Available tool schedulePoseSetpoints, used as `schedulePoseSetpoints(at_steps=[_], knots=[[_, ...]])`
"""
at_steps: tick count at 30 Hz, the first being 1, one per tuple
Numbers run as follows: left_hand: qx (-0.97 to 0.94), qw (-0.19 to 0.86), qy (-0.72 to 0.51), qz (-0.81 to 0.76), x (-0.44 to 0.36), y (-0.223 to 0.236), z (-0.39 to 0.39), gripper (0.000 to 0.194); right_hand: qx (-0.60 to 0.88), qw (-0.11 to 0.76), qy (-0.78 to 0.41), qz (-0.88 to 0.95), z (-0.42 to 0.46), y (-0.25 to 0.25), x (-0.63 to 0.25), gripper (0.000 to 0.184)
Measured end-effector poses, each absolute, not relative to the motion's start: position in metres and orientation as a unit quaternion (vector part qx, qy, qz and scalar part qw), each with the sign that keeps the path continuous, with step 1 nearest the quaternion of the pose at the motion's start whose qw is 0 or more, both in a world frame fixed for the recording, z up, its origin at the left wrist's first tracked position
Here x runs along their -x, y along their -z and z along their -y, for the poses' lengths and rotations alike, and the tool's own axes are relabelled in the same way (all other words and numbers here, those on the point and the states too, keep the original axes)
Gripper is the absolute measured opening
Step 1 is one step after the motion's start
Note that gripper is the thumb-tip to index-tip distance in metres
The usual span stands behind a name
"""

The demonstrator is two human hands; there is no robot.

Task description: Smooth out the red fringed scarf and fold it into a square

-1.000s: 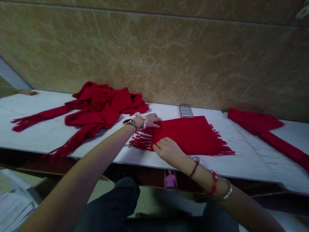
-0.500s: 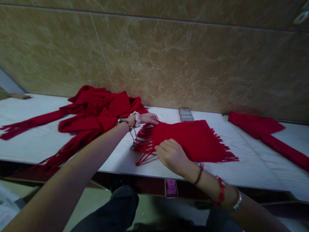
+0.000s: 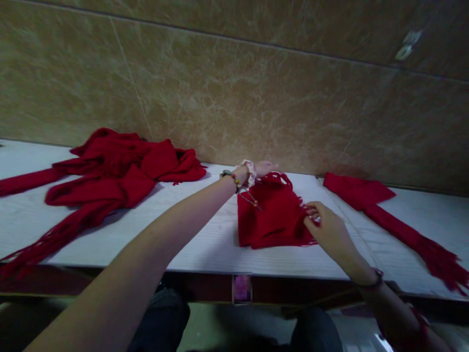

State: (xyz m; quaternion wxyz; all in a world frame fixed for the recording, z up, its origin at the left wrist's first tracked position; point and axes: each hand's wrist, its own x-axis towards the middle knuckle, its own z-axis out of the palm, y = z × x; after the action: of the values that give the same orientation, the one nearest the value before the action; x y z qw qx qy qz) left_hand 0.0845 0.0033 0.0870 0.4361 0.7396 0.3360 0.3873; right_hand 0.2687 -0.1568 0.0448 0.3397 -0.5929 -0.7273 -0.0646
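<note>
A red fringed scarf point(image 3: 269, 215) lies on the white tabletop, doubled over into a small, nearly square bundle. Its fringe shows along the right side, and some strands arch up at the back. My left hand point(image 3: 266, 168) is at the scarf's back edge, fingers stretched to the right; its underside is hidden. At the right edge, my right hand point(image 3: 328, 230) has bent fingers and thumb closed on the fringe.
Another red scarf heap point(image 3: 120, 166) sprawls to the left, its fringe reaching the front edge. A folded red scarf point(image 3: 359, 190) trails forward on the right. The white table point(image 3: 205, 244) backs onto a marbled wall point(image 3: 220, 88).
The scarf's left fringed end has been brought over to the right, making the bundle smaller. Both hands have moved right with it, and the view has shifted right.
</note>
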Motion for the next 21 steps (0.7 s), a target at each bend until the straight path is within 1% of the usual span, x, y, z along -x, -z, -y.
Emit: schedulePoseSetpoints(at_steps=[2, 4, 7, 9, 11, 14, 16, 18, 21], knots=[[-0.741, 0.439, -0.37, -0.347, -0.088, -0.071, 0.004, 0.029, 0.576, 0.324, 0.076, 0.747, 0.158, -0.034, -0.281, 0.031], [-0.743, 0.425, -0.377, -0.353, -0.081, -0.058, 0.01, 0.029, 0.552, 0.327, 0.098, 0.761, 0.156, -0.035, -0.282, 0.036], [-0.764, 0.332, -0.43, -0.347, -0.06, -0.042, 0.019, 0.033, 0.523, 0.322, 0.113, 0.781, 0.144, -0.054, -0.267, 0.032], [-0.799, 0.249, -0.427, -0.343, -0.046, -0.031, 0.023, 0.036, 0.5, 0.285, 0.114, 0.81, 0.128, -0.067, -0.251, 0.033], [-0.838, 0.187, -0.388, -0.334, -0.038, -0.018, 0.026, 0.041, 0.484, 0.22, 0.107, 0.841, 0.107, -0.073, -0.236, 0.037], [-0.877, 0.152, -0.319, -0.324, -0.033, 0.002, 0.032, 0.055, 0.488, 0.121, 0.094, 0.859, 0.078, -0.065, -0.226, 0.041], [-0.89, 0.147, -0.282, -0.327, -0.034, 0.011, 0.035, 0.06, 0.505, 0.066, 0.089, 0.856, 0.066, -0.055, -0.23, 0.041], [-0.9, 0.141, -0.251, -0.327, -0.034, 0.014, 0.037, 0.057, 0.522, 0.042, 0.084, 0.848, 0.061, -0.045, -0.24, 0.041], [-0.913, 0.116, -0.244, -0.306, -0.033, 0.008, 0.039, 0.046, 0.533, 0.053, 0.091, 0.84, 0.065, -0.038, -0.258, 0.043]])
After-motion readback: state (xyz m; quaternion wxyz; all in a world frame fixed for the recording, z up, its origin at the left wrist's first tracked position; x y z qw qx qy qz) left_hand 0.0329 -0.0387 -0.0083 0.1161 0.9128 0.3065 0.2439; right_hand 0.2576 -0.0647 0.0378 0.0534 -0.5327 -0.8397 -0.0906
